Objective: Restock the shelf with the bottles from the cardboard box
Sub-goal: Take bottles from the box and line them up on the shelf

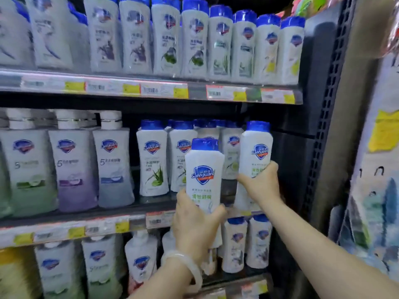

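My left hand (195, 225) grips a white Safeguard bottle with a blue cap (204, 169) by its lower half, upright in front of the middle shelf (75, 221). My right hand (262, 183) grips a second, matching bottle (257, 152) further right, at the shelf's right end. Behind both stand more blue-capped bottles (153, 158) in rows. The cardboard box is out of view.
Larger pump bottles (71, 165) fill the middle shelf's left part. The top shelf (151, 89) holds a full row of blue-capped bottles. More bottles (235, 244) stand on the lower shelf. A dark upright panel (323, 126) closes the shelf on the right, with hanging goods (377, 169) beyond it.
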Action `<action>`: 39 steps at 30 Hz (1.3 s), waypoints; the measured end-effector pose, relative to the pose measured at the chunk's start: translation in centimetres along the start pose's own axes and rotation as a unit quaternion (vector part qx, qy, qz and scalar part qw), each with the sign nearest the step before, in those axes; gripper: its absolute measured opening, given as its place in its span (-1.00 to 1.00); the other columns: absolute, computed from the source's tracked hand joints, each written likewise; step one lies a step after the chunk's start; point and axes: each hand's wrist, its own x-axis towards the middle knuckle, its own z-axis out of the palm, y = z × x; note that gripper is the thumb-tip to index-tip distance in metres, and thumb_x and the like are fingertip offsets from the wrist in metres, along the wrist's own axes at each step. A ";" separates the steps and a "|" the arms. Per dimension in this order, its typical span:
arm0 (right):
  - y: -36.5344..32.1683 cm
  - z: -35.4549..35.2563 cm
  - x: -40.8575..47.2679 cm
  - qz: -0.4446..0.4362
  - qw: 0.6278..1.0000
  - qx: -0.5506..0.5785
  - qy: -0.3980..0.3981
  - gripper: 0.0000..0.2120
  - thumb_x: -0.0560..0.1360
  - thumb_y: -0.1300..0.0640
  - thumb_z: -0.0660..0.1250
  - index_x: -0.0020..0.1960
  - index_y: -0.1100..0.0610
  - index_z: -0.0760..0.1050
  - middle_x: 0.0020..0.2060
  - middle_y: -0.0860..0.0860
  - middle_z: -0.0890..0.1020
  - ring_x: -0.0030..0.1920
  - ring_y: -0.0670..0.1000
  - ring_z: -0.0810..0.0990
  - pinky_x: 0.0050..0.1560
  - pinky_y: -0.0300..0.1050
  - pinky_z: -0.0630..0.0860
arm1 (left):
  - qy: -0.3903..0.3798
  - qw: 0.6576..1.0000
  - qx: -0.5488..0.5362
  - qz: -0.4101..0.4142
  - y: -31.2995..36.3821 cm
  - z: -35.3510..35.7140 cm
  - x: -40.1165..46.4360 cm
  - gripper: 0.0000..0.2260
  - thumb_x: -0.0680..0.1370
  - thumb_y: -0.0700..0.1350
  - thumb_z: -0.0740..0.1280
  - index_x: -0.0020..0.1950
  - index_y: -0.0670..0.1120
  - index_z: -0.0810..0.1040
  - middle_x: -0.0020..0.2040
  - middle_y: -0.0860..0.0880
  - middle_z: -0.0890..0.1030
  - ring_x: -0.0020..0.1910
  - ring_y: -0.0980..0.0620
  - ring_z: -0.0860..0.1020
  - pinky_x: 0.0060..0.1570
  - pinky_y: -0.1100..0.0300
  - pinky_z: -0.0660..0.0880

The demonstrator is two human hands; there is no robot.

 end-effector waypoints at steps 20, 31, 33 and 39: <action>5.3 5.9 11.0 -0.006 0.992 0.123 -0.019 -0.32 0.20 0.33 0.55 0.19 0.19 0.26 0.07 0.11 0.48 0.04 0.09 0.55 -0.09 -0.10 0.52 | 0.092 0.990 0.109 -0.013 3.5 8.0 6.0 -0.50 0.28 0.05 0.48 0.06 -0.06 0.30 -0.06 0.01 0.52 -0.01 -0.06 0.54 0.01 0.08 0.51; 6.5 6.6 11.0 -0.033 0.995 0.084 -0.034 -0.15 0.18 0.24 0.59 0.35 0.24 0.22 0.17 0.17 0.40 0.18 0.14 0.47 0.13 0.07 0.53 | 0.150 0.986 0.064 0.019 3.2 9.8 8.0 -0.46 0.27 0.00 0.53 0.08 -0.02 0.28 -0.10 0.04 0.57 -0.04 -0.03 0.60 -0.08 0.14 0.54; 6.5 6.4 11.1 -0.032 0.997 0.064 -0.042 -0.08 0.16 0.19 0.61 0.39 0.23 0.20 0.20 0.17 0.39 0.20 0.15 0.43 0.18 0.11 0.50 | 0.152 0.987 0.036 0.023 3.3 10.1 8.6 -0.45 0.28 -0.02 0.54 0.10 -0.02 0.30 -0.10 0.08 0.57 -0.07 0.01 0.59 -0.08 0.19 0.52; 7.1 5.8 10.9 -0.009 0.995 -0.003 -0.095 0.04 0.22 0.12 0.59 0.49 0.09 0.01 0.32 0.13 0.28 0.32 0.17 0.31 0.27 0.16 0.42 | 0.126 0.991 -0.011 0.044 3.5 12.6 11.6 -0.48 0.30 -0.14 0.54 0.06 0.03 0.28 -0.12 0.11 0.51 -0.17 0.17 0.53 -0.29 0.44 0.40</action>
